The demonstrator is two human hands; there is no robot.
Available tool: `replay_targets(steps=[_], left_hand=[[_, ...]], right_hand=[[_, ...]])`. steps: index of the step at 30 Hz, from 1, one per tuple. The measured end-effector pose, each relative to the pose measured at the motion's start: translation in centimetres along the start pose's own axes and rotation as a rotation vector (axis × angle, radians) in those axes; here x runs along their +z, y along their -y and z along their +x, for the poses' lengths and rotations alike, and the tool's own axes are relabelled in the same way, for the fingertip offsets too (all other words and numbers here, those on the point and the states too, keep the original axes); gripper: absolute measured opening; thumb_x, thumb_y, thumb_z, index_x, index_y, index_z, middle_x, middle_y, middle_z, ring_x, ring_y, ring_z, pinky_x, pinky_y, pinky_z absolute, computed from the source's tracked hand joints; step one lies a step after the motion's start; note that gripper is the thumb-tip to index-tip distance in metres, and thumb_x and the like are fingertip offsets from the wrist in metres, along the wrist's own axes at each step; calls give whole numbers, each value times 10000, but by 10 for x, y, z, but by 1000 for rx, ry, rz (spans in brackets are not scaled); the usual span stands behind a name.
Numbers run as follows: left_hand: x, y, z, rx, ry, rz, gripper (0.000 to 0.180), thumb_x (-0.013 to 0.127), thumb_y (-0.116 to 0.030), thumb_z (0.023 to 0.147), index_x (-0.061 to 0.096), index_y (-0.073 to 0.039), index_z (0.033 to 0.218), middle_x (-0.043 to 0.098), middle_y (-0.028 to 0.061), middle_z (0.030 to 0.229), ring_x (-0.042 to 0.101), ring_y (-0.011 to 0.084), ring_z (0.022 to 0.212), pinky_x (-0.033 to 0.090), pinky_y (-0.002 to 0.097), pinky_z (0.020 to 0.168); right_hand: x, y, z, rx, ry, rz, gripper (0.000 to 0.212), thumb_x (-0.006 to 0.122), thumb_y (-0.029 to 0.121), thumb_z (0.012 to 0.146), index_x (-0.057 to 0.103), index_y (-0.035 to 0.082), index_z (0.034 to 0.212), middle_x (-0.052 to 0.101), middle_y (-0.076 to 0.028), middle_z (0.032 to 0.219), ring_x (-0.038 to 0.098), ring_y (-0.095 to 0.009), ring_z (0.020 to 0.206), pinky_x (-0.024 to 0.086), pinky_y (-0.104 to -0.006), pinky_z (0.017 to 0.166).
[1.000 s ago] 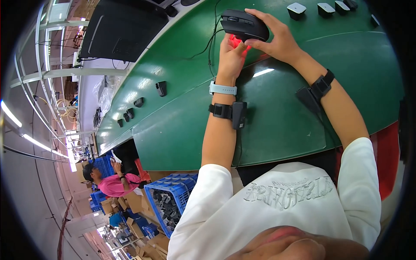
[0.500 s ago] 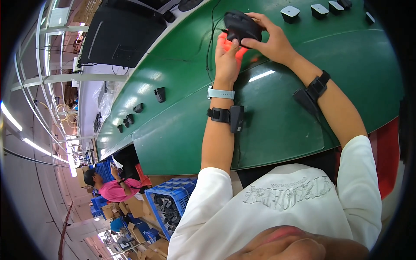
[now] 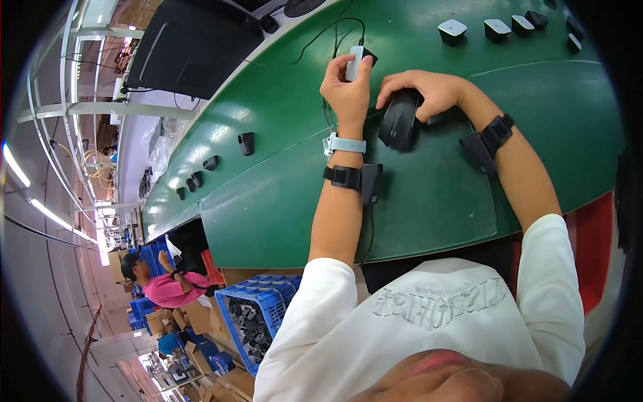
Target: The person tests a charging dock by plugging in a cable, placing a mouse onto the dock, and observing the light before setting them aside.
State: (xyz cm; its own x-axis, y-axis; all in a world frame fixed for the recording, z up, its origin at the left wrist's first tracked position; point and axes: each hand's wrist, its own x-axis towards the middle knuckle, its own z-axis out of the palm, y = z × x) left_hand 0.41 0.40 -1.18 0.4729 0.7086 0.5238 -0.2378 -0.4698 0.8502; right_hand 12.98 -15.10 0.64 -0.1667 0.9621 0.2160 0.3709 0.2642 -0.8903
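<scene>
My left hand (image 3: 346, 90) is closed around a small black device with a pale grey face (image 3: 355, 63). A thin black cable (image 3: 362, 32) runs into the end of this device. To its right, my right hand (image 3: 429, 94) curls over a black rounded device shaped like a computer mouse (image 3: 400, 122), which rests on the green table. My thumb and fingers grip its far end and sides. Several white-topped black blocks (image 3: 497, 29) stand in a row at the far right.
Several small black blocks (image 3: 246, 143) lie along the left of the green table (image 3: 281, 228). A black monitor (image 3: 194, 50) stands far left. A blue crate (image 3: 271, 295) holds many dark parts below the table edge. A person in pink (image 3: 175, 289) is at the lower left.
Both hands were together on the black mouse-shaped device, with a red glow on my left fingers. Now it is down on the table under my right hand, and my left holds the small cabled device.
</scene>
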Motion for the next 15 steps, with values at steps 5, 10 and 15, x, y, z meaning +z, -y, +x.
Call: replay_targets(steps=[5, 10, 15], left_hand=[[-4, -4, -3, 36, 29, 68, 258, 857, -161, 801, 692, 11, 898, 667, 25, 754, 601, 89, 708, 481, 246, 631], [0, -18, -6, 231, 138, 240, 275, 874, -156, 762, 706, -18, 931, 704, 89, 818, 655, 174, 722, 526, 293, 659], [4, -23, -9, 473, 215, 319, 314, 886, -117, 719, 722, -17, 967, 729, 83, 900, 673, 178, 786, 540, 302, 720]], right_hand=[[-5, -11, -1, 159, -46, 389, 538, 640, 74, 578, 688, 26, 1112, 670, -64, 1043, 615, -149, 987, 481, -264, 899], [-10, -33, -3, 128, -612, 569, 229, 626, 175, 898, 676, 22, 1060, 680, -49, 938, 628, -115, 870, 504, -257, 789], [-2, -27, 7, 261, -583, 496, 264, 639, 237, 957, 664, 20, 1105, 659, -29, 946, 622, -95, 833, 509, -248, 741]])
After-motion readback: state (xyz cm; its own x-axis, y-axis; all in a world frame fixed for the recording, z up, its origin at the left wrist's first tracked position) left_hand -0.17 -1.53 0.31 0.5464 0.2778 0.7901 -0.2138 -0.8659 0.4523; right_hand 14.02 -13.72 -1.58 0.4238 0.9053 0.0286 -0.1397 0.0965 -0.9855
